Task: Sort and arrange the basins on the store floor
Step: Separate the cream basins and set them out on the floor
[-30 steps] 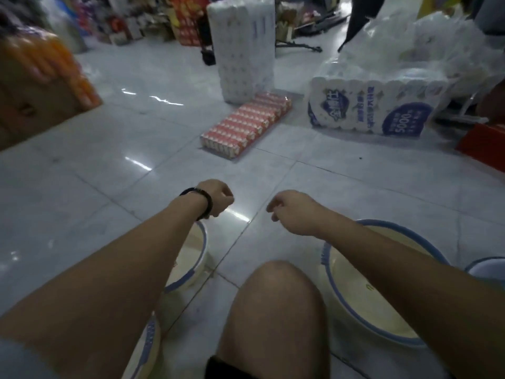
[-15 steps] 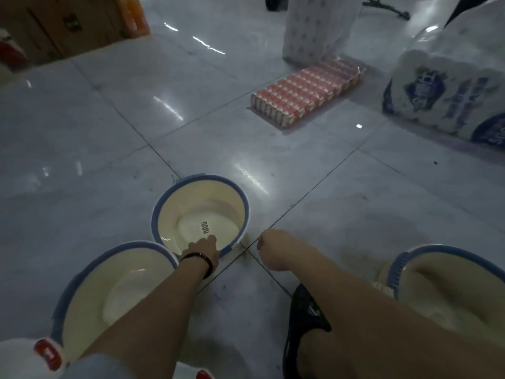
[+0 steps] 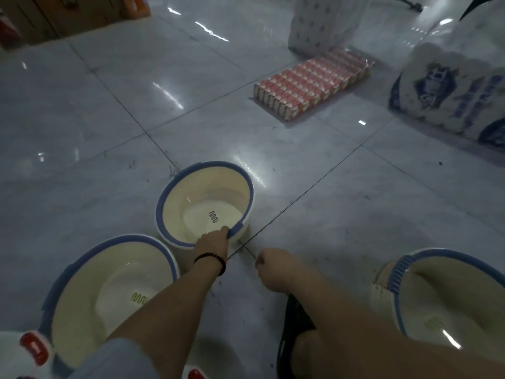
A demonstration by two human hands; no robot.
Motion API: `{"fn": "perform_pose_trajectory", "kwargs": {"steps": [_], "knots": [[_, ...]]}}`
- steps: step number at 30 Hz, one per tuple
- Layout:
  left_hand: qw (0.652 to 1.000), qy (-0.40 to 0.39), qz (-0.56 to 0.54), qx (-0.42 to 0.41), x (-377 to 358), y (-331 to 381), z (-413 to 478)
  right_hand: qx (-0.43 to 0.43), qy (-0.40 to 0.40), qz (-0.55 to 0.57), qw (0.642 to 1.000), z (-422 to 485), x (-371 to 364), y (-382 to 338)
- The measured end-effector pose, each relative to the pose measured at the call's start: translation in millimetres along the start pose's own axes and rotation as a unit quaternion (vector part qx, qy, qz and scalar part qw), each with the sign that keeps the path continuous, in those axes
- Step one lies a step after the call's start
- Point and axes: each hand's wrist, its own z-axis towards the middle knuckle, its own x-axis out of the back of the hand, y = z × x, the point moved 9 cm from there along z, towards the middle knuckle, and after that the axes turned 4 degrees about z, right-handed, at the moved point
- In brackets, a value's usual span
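Three cream basins with blue rims stand on the grey tiled floor. The small basin [image 3: 191, 195] is in the middle, and my left hand [image 3: 213, 240] grips its near rim, with a black band on the wrist. A larger basin [image 3: 82, 272] sits at the lower left, partly behind my left forearm. A third basin [image 3: 437, 285] stands at the lower right, cut off by the frame edge. My right hand [image 3: 273, 268] hovers over the floor just right of the small basin, fingers curled with nothing in them.
A wrapped tray of red and white cartons [image 3: 311, 83] lies on the floor ahead. Toilet paper packs [image 3: 451, 88] and a tall white pack [image 3: 325, 23] stand behind it. Brown boxes [image 3: 54, 17] are at the far left. My dark sandal [image 3: 295, 329] is between my arms.
My view has tipped down from the shop to the floor. My left hand has come down onto the small basin's near rim and closed on it. My right hand stays curled beside it.
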Motion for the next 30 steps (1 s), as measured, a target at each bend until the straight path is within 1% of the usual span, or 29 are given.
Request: {"fn": "perform_pose_trajectory", "kwargs": {"steps": [2,4,7,9,11,14,17,19,21,22,24,25,26,28,29,30], "knots": [[0.994,0.037,-0.1,0.015,29.8,15.8,-2.6,-0.006,0.042,0.037,0.998,-11.8,17.7,3.6],[0.981,0.063,-0.18,0.025,59.5,35.3,-7.4,-0.006,0.088,0.088,0.992,-28.4,39.9,8.9],[0.957,0.089,-0.277,-0.004,99.9,79.3,-19.6,-0.005,0.155,0.209,0.966,-51.4,73.1,23.7],[0.944,0.099,-0.312,-0.046,127.6,118.4,-33.2,-0.008,0.207,0.296,0.932,-67.4,97.6,38.3],[0.929,0.103,-0.34,-0.098,153.8,164.9,-53.4,-0.01,0.262,0.389,0.883,-94.5,126.7,56.3],[0.91,0.103,-0.355,-0.189,188.9,242.7,-95.7,0.027,0.317,0.494,0.809,-148.6,169.0,89.7],[0.885,0.1,-0.363,-0.274,220.9,320.2,-146.6,0.04,0.389,0.525,0.756,-210.1,198.2,136.9],[0.865,0.06,-0.383,-0.319,231.1,369.1,-178.4,0.034,0.445,0.54,0.714,-251.7,208.5,172.7],[0.845,0.009,-0.385,-0.372,234.0,417.0,-212.5,0.014,0.519,0.532,0.669,-296.4,215.1,209.2],[0.833,-0.034,-0.382,-0.398,230.1,440.4,-230.8,-0.001,0.557,0.52,0.648,-316.5,216.2,231.0],[0.784,-0.161,-0.408,-0.439,214.1,483.2,-271.3,-0.042,0.626,0.49,0.605,-357.9,211.9,273.4],[0.764,-0.213,-0.399,-0.46,204.9,501.1,-291.9,-0.06,0.649,0.48,0.587,-374.4,207.5,293.4],[0.762,-0.243,-0.369,-0.473,196.8,514.5,-308.4,-0.077,0.664,0.466,0.58,-387.3,202.5,312.3],[0.788,-0.232,-0.256,-0.51,184.2,534.5,-324.5,-0.11,0.682,0.412,0.594,-410.3,194.2,339.7],[0.8,-0.222,-0.212,-0.515,178.6,539.6,-323.5,-0.123,0.69,0.378,0.605,-419.5,189.7,352.7],[0.815,-0.205,-0.195,-0.506,177.5,541.3,-317.0,-0.132,0.696,0.35,0.613,-425.8,184.4,367.4]]}}
